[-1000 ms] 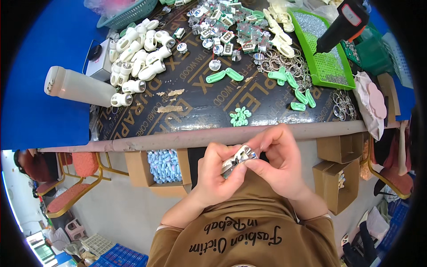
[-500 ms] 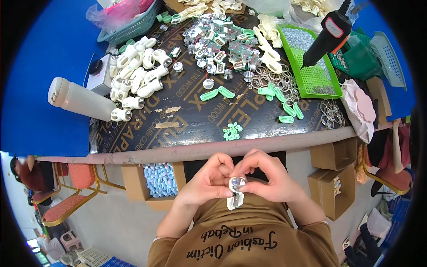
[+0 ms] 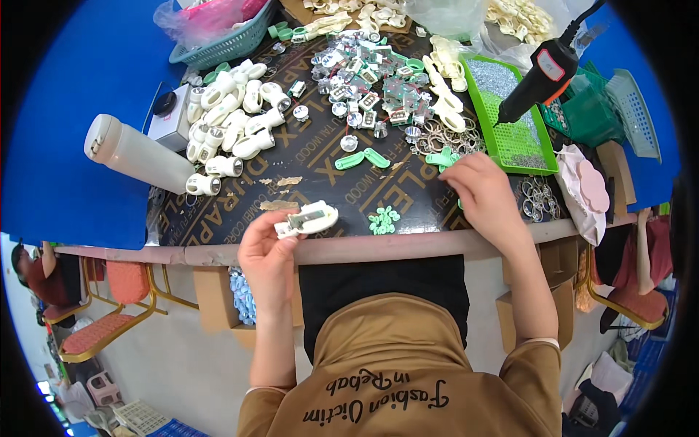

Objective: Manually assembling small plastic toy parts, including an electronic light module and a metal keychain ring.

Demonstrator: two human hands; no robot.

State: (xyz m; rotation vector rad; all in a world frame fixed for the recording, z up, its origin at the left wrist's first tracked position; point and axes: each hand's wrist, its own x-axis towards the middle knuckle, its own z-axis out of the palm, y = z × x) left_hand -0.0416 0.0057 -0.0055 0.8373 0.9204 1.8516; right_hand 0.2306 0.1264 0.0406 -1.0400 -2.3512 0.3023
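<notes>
My left hand (image 3: pixel 266 251) is closed on a white keychain flashlight body (image 3: pixel 309 220), held over the table's front edge with its open side up. A small circuit part shows inside the shell. My right hand (image 3: pixel 482 197) is over the table, its fingers curved and apart, with the fingertips next to green oval cover pieces (image 3: pixel 441 158). It partly covers that group, and I see nothing held in it. Two more green covers (image 3: pixel 362 159) lie left of it. A pile of tiny green buttons (image 3: pixel 384 220) sits between my hands.
White flashlight bodies (image 3: pixel 233 116) are heaped at left beside a white bottle (image 3: pixel 142 156). Reflectors with circuit boards (image 3: pixel 371 87) fill the back middle. A black electric screwdriver (image 3: pixel 535 84) hangs above a green screw tray (image 3: pixel 473 76). Metal rings (image 3: pixel 539 200) lie at right.
My hands have parted from in front of my body. The left has carried the flashlight body forward and left to the table; the right has reached forward and right to the green covers.
</notes>
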